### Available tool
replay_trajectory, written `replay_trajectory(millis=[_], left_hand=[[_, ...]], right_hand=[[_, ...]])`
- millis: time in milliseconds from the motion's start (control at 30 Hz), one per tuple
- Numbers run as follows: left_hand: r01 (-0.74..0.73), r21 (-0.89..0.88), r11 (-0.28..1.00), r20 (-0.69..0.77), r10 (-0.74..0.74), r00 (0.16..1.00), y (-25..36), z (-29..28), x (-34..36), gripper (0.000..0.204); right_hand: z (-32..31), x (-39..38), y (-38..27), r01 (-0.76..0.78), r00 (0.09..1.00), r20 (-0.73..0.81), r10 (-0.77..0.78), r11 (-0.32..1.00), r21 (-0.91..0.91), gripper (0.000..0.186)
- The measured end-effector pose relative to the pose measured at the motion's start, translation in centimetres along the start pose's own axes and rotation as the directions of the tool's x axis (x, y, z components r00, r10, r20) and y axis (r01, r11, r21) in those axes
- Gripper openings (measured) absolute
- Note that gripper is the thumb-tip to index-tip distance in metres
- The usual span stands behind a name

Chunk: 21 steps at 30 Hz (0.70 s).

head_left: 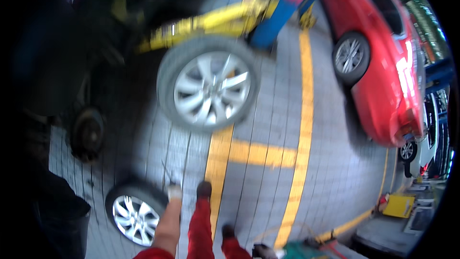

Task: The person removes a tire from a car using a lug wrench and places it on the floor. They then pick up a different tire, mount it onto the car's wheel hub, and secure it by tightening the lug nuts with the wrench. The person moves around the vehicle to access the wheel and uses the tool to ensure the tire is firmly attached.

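Fingers of your left hand [173, 193] rest on the tread top of the alloy wheel [135, 213] standing upright on the tiled floor [268, 129] at its lower-left edge, steadying it; blur hides how far they curl. Your right hand is out of view. Beyond, a second wheel [209, 84] stands upright beside the yellow lift arm [201, 25]; a red car [388, 62] is parked well apart.

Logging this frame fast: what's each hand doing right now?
Left hand: gloved, at the top edge of the lower wheel; whether it is open or closed cannot be told.
Right hand: not in view.
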<state>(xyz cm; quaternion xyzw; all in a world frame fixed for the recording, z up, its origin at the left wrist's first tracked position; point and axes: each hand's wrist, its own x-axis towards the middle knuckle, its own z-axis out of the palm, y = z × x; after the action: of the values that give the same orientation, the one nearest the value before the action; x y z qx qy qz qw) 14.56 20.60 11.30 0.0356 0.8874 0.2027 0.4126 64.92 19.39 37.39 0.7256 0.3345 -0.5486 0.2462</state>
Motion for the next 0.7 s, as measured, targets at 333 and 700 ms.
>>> replay_trajectory(millis=[333,700], left_hand=[[-0.284,0.229,0.931,0.236,0.230,0.944,0.8,-22.0,-39.7,0.081],[-0.209,-0.154,0.966,0.382,0.253,0.889,-14.0,-19.4,-68.6,0.070]], right_hand=[[-4.2,-2.0,2.3,0.423,0.898,0.042,-0.437,0.887,0.183,0.043],[11.3,-23.4,6.4,0.555,0.640,0.693,-0.332,0.824,-0.118,0.092]])
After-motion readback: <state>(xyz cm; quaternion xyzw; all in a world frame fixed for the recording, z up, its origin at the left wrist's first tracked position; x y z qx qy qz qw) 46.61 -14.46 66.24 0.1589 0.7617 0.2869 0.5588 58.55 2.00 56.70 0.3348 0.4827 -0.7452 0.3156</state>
